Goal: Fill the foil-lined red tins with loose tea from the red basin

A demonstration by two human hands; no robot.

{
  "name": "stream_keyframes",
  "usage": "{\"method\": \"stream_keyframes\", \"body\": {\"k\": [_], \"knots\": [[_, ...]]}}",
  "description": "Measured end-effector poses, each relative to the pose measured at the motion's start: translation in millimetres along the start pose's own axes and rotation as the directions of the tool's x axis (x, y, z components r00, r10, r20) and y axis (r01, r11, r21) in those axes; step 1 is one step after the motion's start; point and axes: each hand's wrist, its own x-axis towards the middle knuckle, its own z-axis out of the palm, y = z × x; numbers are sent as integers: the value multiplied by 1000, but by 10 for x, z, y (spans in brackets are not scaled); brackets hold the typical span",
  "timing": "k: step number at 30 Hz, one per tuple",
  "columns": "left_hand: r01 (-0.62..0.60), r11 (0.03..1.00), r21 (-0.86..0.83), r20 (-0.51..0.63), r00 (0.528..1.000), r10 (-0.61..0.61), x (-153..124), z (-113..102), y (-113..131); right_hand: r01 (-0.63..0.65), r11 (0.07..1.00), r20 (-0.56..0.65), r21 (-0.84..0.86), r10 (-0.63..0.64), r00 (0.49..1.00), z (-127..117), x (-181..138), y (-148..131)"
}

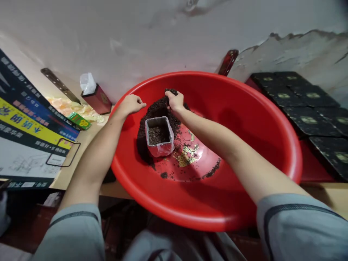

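A big red plastic basin (272, 119) lies tilted in front of me. Inside it is a heap of dark soil (156, 110) and a small square pot (159, 136) lined with clear plastic, partly filled with soil. My right hand (174, 100) is at the far side of the heap, fingers closed on a clump of soil. My left hand (132, 104) rests on the basin's left rim, fingers curled over it. Gold markings show on the basin's bottom beside the pot.
A dark red tissue box (97, 98) stands at the back left by a green packet (79, 120) and printed posters (29, 123). Black trays (307, 105) are stacked on the right. A pale wall rises behind the basin.
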Motion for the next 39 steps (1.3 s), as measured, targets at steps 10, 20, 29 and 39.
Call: {"method": "stream_keyframes", "body": {"k": [10,20,29,39], "knots": [[129,991,35,82,988,-132,64,68,-162,-149,965,306,218,78,949,79,-1098,-683],[127,991,-47,191,975,-115,-24,-4,-133,-256,929,461,267,110,880,-52,-1473,-668],[143,987,-72,212,969,-125,-74,-50,-94,-76,987,612,143,-27,790,-150,-1443,-643],[169,984,-55,260,954,-150,-92,-42,-63,262,965,526,17,-232,818,-383,-866,-362]]}}
